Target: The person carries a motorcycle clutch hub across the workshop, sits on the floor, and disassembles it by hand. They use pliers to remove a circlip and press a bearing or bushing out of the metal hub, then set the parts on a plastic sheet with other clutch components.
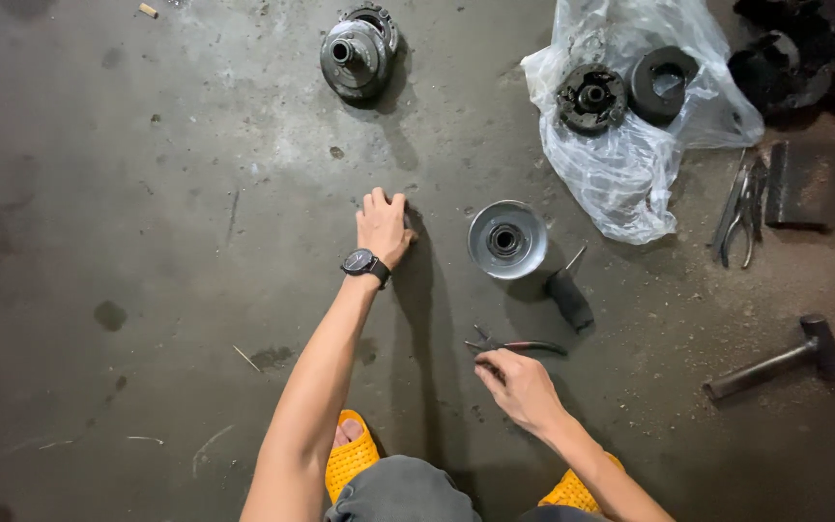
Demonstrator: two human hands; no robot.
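Floor [147, 193] was dark grey w/ paler scuffed patch by the silver pulley disc [506, 239]. Left of disc, left hand [384, 228] wore a black wristwatch [363, 263]. Below disc, right hand [521, 387] touched dark pliers [509, 345] w/ reddish handles. Sandals [350, 459] further below were orange-yellow, perforated pattern. Up-right of disc, plastic bag [620, 164] was clear-whitish, holding black parts. Hammer [775, 360] right of disc was rusty brown-black.

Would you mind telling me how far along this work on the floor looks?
Done: several round metal parts lie apart, a pulley half near the hands, a hub assembly farther off, two dark parts on a plastic bag. In hand: the right hand reaches the pliers; the left hand presses on the floor, over something hidden. Left: nothing is rejoined; the hammer lies untouched.
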